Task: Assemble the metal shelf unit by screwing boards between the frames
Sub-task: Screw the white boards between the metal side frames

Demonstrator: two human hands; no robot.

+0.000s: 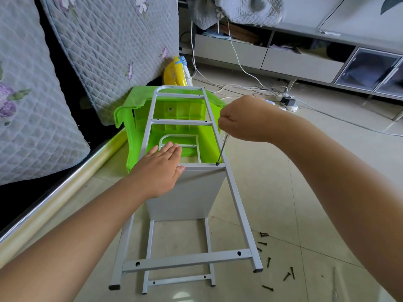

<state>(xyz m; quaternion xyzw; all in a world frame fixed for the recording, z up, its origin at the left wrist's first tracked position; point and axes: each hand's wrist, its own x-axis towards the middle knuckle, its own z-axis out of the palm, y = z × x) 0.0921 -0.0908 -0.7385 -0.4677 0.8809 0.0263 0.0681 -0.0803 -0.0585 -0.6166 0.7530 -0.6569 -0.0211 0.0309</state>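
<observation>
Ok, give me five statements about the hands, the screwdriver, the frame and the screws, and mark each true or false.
1. The right hand grips a screwdriver whose tip sits on a screw in the upper frame. True.
2. The left hand holds a hammer. False: it rests flat, fingers straight, on the frame's crossbar above the white board.
3. Loose screws lie on the floor to the right of the frame. True.
4. The frame's far end lies against a red stool. False: the stool is green.
5. The nearest crossbar already has screws in both holes. False: both holes are empty.
</observation>
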